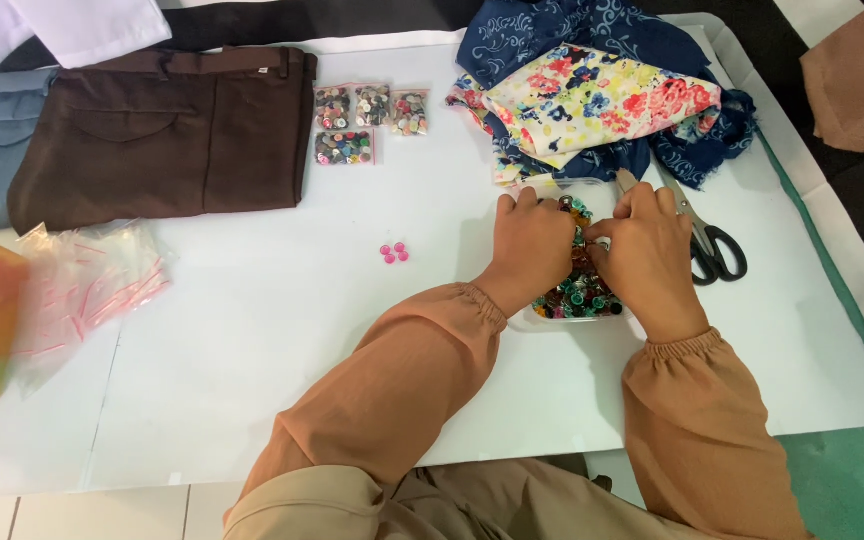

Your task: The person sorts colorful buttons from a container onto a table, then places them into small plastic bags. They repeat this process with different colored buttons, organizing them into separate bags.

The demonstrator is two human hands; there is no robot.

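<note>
Both your hands sit in the button tray.
Your left hand (pixel 532 245) and right hand (pixel 647 255) rest over the clear tray of mixed buttons (pixel 577 295), just below the floral cloth (pixel 592 100); fingers curled, their hold hidden.

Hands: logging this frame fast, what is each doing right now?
Left hand: curled over the container of mixed buttons, grip hidden.
Right hand: fingers in the buttons, grip unclear.

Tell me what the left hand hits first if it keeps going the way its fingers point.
The left hand points up the table, over the button tray. First in that line is probably the floral cloth, though depth is unclear.
</note>
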